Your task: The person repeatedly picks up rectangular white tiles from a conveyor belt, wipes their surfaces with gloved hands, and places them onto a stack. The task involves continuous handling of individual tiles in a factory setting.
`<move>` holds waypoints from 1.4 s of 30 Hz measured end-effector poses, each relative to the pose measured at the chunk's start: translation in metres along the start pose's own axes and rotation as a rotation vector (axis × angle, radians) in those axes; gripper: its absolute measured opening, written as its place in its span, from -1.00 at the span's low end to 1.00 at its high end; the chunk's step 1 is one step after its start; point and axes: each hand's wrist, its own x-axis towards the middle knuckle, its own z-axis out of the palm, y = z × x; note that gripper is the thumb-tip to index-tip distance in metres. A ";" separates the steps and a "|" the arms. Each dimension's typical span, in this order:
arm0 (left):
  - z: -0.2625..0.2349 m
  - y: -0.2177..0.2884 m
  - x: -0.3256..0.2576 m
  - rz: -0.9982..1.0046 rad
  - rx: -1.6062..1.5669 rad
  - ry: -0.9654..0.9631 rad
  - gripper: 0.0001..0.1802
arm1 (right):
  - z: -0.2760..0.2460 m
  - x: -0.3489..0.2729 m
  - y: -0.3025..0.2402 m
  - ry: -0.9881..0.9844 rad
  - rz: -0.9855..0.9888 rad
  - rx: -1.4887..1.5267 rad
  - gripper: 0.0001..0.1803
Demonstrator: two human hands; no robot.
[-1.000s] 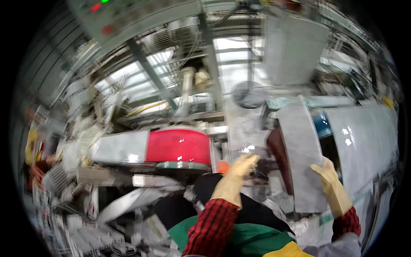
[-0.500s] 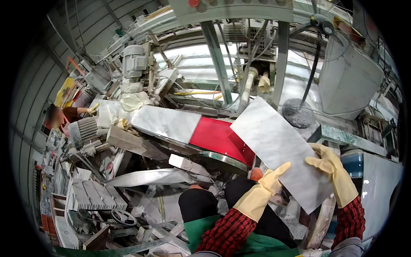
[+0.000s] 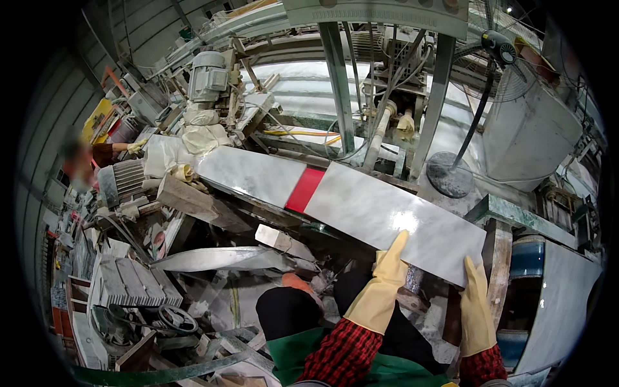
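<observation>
A pale grey-white polished stone slab (image 3: 361, 193) lies along the red belt (image 3: 305, 189), with a bright light reflected on its face. At its near long edge is my left hand (image 3: 380, 284) in a cream rubber glove, one digit stretched over the top and the rest hidden at the edge. The gloved right hand (image 3: 476, 306) grips the slab's near right corner, its fingers up along the short end. Further left on the same belt lies another white slab (image 3: 255, 171), with a narrow strip of red between the two.
On the right, a larger glossy slab (image 3: 561, 303) rests beside blue rollers (image 3: 527, 258). A standing fan (image 3: 500, 48) and a grey bin (image 3: 529, 135) stand behind. Stone offcuts and a handwheel (image 3: 177, 318) fill the lower left. Another person's gloved hand (image 3: 137, 146) shows far left.
The slab, held up at an angle before, has come down onto the belt and covers most of the red. Both hands have moved with it, the right one leftward and lower. My view has shifted slightly.
</observation>
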 end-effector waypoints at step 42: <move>0.046 -0.043 0.008 -0.396 -0.713 0.049 -0.44 | 0.104 0.031 0.009 -0.134 -0.007 -0.199 -0.16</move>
